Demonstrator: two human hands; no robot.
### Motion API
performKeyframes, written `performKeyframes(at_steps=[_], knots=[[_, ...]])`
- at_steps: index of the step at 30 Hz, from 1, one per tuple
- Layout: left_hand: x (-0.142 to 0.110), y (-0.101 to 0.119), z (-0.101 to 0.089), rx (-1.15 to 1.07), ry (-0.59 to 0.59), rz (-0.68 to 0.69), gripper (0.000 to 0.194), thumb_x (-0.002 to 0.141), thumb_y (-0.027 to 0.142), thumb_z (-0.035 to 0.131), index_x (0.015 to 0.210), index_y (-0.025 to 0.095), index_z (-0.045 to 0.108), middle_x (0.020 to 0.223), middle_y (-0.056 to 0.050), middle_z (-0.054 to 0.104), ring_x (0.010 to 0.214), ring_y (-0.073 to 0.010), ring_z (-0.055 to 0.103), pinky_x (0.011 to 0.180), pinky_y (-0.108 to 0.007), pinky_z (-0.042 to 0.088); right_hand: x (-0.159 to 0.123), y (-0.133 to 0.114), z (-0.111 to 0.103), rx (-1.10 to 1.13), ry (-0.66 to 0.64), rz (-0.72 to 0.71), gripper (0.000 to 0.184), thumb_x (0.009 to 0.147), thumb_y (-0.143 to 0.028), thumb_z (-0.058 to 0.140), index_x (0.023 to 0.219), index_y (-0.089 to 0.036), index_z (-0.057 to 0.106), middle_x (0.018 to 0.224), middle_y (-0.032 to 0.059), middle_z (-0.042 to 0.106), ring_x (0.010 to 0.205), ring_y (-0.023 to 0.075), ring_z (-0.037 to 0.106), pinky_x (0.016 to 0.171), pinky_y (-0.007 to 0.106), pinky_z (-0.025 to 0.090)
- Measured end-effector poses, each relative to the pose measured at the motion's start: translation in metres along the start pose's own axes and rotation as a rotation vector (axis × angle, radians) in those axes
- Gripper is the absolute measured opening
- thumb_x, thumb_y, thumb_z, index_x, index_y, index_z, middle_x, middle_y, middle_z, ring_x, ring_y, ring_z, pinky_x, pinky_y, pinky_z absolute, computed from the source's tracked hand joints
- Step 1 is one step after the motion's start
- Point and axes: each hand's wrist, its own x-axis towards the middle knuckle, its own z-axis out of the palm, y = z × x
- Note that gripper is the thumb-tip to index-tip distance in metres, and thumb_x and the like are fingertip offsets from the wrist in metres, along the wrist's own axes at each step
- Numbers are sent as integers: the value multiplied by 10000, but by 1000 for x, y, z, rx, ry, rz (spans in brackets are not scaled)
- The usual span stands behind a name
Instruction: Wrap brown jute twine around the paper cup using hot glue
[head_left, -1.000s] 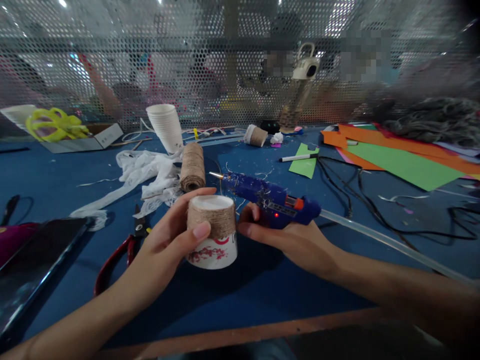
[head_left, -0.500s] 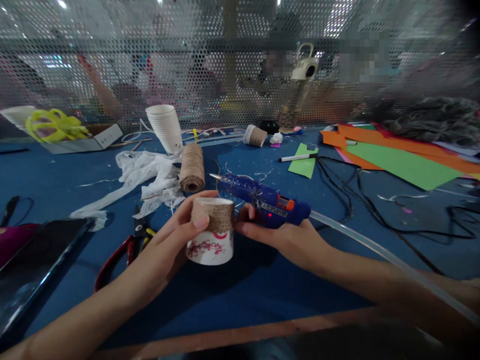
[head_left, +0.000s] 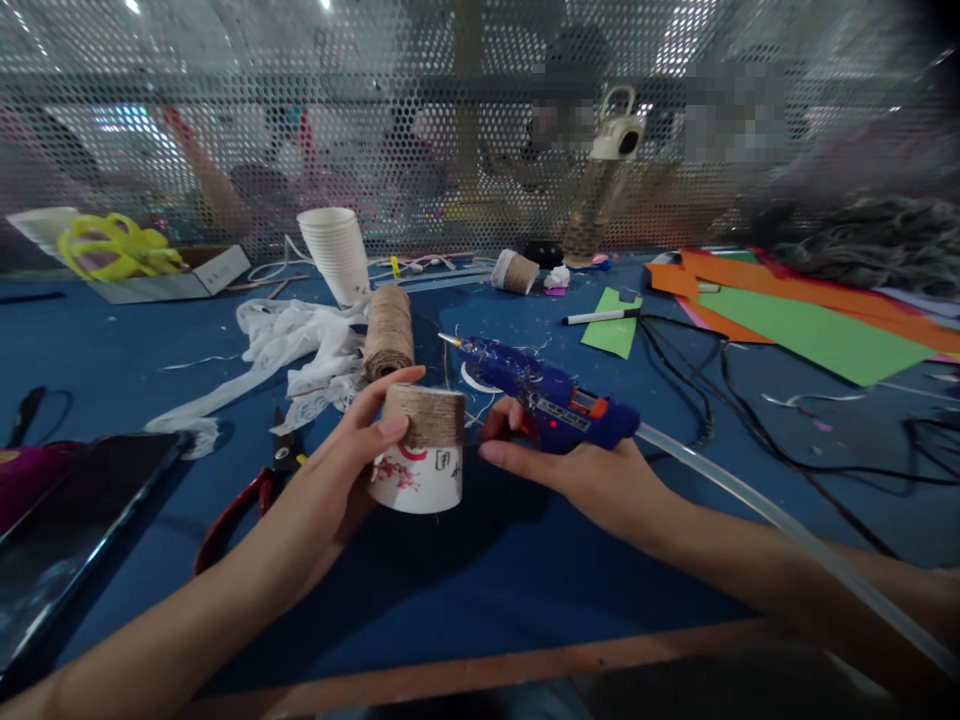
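Observation:
My left hand [head_left: 349, 455] is closed round the side of a white paper cup [head_left: 421, 480] printed with red blossom, its upper part wound with brown twine [head_left: 435, 418]. In my right hand [head_left: 570, 455] is a blue hot glue gun [head_left: 536, 385], nozzle pointing left, a small red light lit on its body. A long clear glue stick [head_left: 750, 505] trails out of its back toward the lower right. The nozzle is apart from the cup, just above and to its right. Right behind the cup lies a spool of jute twine [head_left: 389, 330].
White lace ribbon [head_left: 300, 340] and red-handled pliers [head_left: 251, 500] lie to the left, near a dark tablet-like slab [head_left: 82, 540]. Stacked paper cups [head_left: 335, 255] stand behind. Coloured paper [head_left: 810, 315], a marker [head_left: 600, 317] and black cable [head_left: 724, 390] are at the right; a bottle [head_left: 604, 185] stands behind.
The cup has turned in my left hand, so the blossom print sits further left and black lettering shows. It has risen slightly. The glue gun has shifted a little to the right.

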Motion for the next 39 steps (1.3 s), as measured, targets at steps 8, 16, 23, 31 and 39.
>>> performKeyframes(at_steps=[8, 16, 23, 31, 39], knots=[[0, 4, 3, -14, -113, 10, 405, 860, 397, 630, 1224, 220, 628, 937, -46, 718, 710, -215, 667, 570, -334, 609, 1, -1, -3, -10, 17, -48, 224, 816, -273, 735, 719, -229, 537, 852, -28, 659, 837, 138, 633, 870, 290, 532], [0, 4, 3, 4, -89, -32, 411, 858, 383, 642, 1242, 237, 627, 954, -41, 738, 747, -216, 675, 584, -318, 602, 1, 2, -6, 51, -10, -115, 252, 830, -316, 749, 722, -224, 540, 860, -15, 650, 852, 145, 628, 833, 296, 527], [-1, -1, -5, 80, -59, -24, 391, 821, 489, 706, 1158, 292, 679, 981, 5, 777, 774, -162, 689, 611, -186, 515, -4, 0, -3, 46, -41, -131, 243, 827, -315, 754, 732, -225, 549, 910, -9, 677, 900, 156, 650, 836, 297, 528], [-3, 6, -2, -72, -74, 7, 357, 859, 429, 663, 1164, 244, 662, 915, -17, 793, 749, -216, 741, 617, -264, 580, -3, 4, -11, 82, 167, -67, 256, 862, -476, 686, 788, -234, 650, 921, 36, 709, 954, 226, 666, 922, 389, 518], [-1, 7, -4, -138, -112, 45, 269, 905, 347, 581, 984, 137, 730, 830, -67, 784, 712, -223, 716, 621, -309, 620, -7, -3, -18, 202, -300, 76, 269, 874, -394, 685, 714, -192, 608, 637, -21, 579, 551, 124, 572, 535, 260, 494]])
